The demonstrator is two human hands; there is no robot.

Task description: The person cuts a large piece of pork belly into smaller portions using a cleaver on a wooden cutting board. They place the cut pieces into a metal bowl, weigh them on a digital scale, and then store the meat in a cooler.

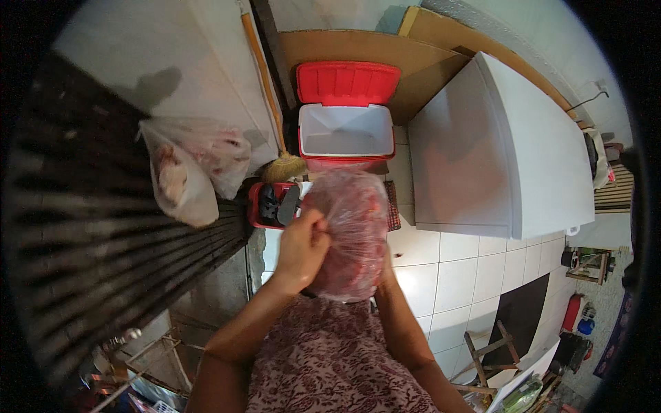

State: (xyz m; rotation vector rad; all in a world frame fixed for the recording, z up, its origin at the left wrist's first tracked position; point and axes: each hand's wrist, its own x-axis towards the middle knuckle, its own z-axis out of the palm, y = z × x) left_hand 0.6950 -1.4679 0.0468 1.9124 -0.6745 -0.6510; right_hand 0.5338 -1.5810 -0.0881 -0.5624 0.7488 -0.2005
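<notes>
A clear plastic bag (354,234) full of something red, which looks like raw meat, is held up in front of my body. My left hand (306,248) is closed on the bag's left side, thumb and fingers pinching the plastic. Against its right side is my right hand (387,270), mostly hidden behind the bag, its fingers out of sight. Just beyond the bag stands a red cooler box (395,141) with a white inside; its red lid (349,82) is tipped back.
Left of the cooler are a straw broom (284,165) and a red bin (255,206) with dark things inside. Plastic bags (182,172) hang by the slatted gate (103,179). A large white appliance (468,151) stands right, on white floor tiles (454,289). A wooden stool (492,358) is lower right.
</notes>
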